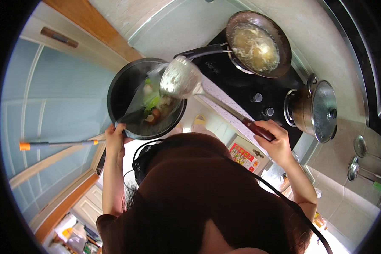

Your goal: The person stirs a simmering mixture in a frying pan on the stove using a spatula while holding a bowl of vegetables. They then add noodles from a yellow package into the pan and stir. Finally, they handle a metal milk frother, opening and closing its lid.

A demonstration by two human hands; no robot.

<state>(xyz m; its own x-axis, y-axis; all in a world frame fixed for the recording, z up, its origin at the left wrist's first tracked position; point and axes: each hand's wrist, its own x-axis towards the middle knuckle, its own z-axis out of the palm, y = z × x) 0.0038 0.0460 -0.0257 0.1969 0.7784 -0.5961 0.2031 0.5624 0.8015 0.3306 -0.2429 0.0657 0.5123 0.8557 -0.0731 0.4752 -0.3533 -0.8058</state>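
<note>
My right hand (274,141) grips the reddish-brown handle of a metal wok spatula (182,79). The wet spatula head is over the right side of a round black bin (115,82), and I cannot tell whether it touches the rim. Inside the bin, a clear plastic bag (130,109) holds green leaf scraps (152,101) and what look like eggshells (154,116). My left hand (115,135) holds the near left rim of the bin, with fingers partly hidden behind it. The bin hangs in front of my body, above the floor.
On the black gas hob (238,85), a frying pan (285,60) holds pale egg in liquid, its black handle (206,50) reaching towards the bin. A lidded steel pot (304,111) stands nearby. Ladles (354,171) hang on the wall. Left are a glazed door (66,79) and a pole (60,144).
</note>
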